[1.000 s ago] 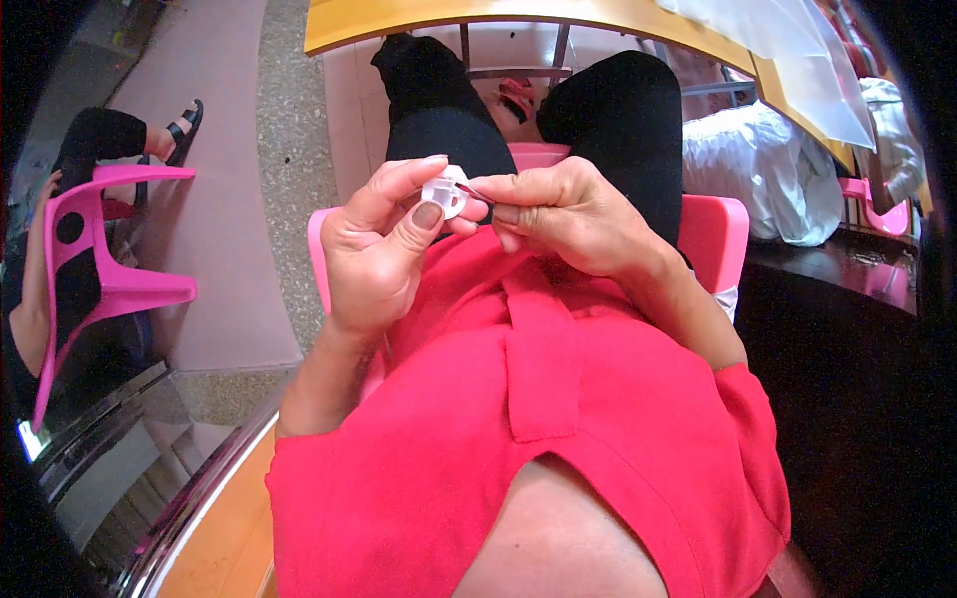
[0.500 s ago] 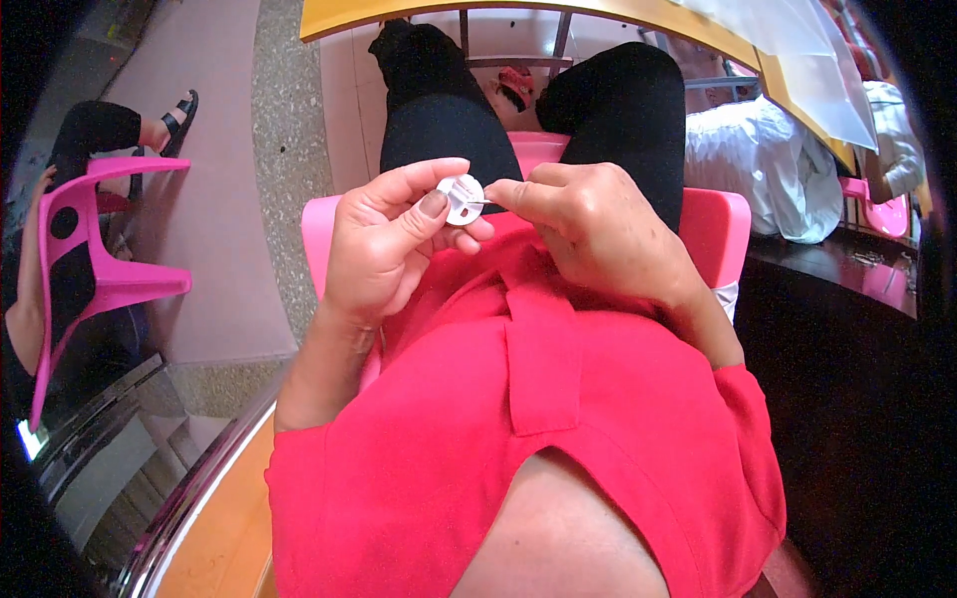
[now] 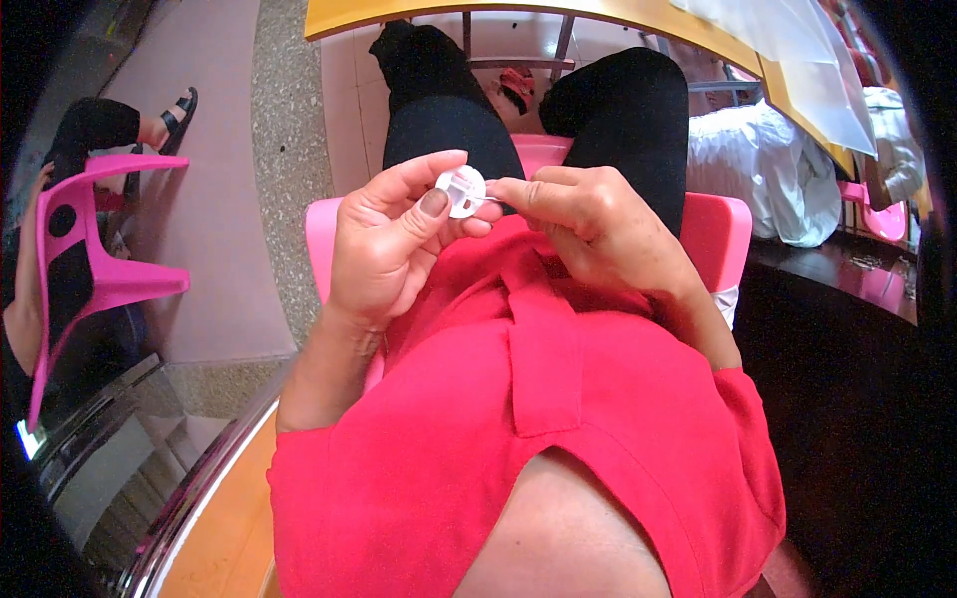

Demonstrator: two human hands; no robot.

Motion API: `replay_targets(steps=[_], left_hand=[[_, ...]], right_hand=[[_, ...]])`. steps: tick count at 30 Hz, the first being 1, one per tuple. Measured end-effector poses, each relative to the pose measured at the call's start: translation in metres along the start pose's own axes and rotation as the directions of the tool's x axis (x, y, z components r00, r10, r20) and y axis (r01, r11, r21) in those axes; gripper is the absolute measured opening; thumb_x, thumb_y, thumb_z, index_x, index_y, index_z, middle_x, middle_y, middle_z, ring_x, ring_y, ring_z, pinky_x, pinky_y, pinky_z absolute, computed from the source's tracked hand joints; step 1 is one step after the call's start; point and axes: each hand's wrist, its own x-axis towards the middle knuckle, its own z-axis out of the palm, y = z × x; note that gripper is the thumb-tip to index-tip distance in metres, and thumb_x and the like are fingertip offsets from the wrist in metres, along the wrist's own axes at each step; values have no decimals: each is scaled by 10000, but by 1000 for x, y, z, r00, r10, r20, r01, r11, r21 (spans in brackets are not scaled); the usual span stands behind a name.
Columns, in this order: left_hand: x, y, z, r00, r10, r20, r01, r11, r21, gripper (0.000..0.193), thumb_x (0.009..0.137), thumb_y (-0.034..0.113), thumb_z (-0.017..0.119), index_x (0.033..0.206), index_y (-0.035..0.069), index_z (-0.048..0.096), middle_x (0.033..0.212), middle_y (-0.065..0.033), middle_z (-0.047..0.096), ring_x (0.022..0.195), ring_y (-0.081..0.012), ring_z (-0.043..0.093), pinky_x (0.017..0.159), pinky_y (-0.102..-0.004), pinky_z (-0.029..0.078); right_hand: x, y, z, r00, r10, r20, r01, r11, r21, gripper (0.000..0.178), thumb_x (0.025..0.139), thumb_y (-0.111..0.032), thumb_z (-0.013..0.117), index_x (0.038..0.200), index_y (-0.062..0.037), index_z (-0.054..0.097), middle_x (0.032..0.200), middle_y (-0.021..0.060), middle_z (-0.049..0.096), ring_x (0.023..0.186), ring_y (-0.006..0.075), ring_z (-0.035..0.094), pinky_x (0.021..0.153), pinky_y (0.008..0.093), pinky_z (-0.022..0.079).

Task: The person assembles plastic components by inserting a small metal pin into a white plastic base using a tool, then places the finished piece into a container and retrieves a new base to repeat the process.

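Above my lap, my left hand (image 3: pixel 384 224) is closed on a small round white plastic piece (image 3: pixel 460 190), pinching its rim between thumb and fingers. The piece has a raised part in the middle and a small dark hole. Close by on the right, my right hand (image 3: pixel 583 214) is closed with its index finger stretched toward the disc. Between its finger and thumb is a thin pale rod-like bit (image 3: pixel 492 198) that reaches the disc's edge. Whether that bit belongs to the disc or is separate, I cannot tell.
A yellow-edged table (image 3: pixel 399 20) stands in front, with a translucent sheet (image 3: pixel 797 60) over its right corner. White cloth (image 3: pixel 763 169) hangs at the right beside a dark surface (image 3: pixel 817 274). At the left are a pink chair (image 3: pixel 140 279) and another person's sandalled foot (image 3: pixel 177 122).
The white disc has turned slightly in my left hand, so its raised middle and hole show differently. My right hand stays close at its right edge.
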Motion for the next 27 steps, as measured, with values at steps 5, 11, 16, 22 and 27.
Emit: replay_targets(steps=[5,11,16,22,27], left_hand=[[-2,-1,-3,1000,8,12,-9,999,31,287,917,20,525,1194,-54,536,1025,-212,632,913,-285,657,804,-368,559],[-3,0,0,1000,9,-16,-8,998,54,278,913,8,525,1184,-55,544,1020,-207,635,907,-276,660,809,-368,560],[-2,-4,-5,997,79,16,-80,991,107,276,911,-8,518,1182,-50,548,1046,-200,627,917,-269,655,834,-363,553],[-2,-4,-6,997,80,21,-81,991,108,287,926,-3,493,1207,-48,527,1093,-202,608,956,-275,643,852,-365,546],[0,-4,2,995,94,-33,-92,994,56,281,944,21,466,1211,-43,525,1099,-207,607,979,-297,637,858,-374,545]], right_hand=[[-1,-1,6,999,-5,-39,2,996,-87,452,702,142,551,1106,-42,636,735,152,584,643,287,611,546,358,474],[2,0,8,999,-20,-25,16,989,-147,462,673,132,570,1105,-22,618,743,162,582,638,314,610,548,371,482],[3,6,17,997,-21,-68,16,997,-78,405,709,47,563,1105,-22,612,798,168,613,682,340,622,577,405,497],[1,4,20,994,-10,-110,-3,993,-116,388,737,-38,562,1123,-33,598,803,172,620,697,359,624,588,429,508],[-7,-7,12,988,-9,-157,-38,955,-293,453,726,84,572,1170,-10,565,776,156,581,677,299,604,572,365,492]])
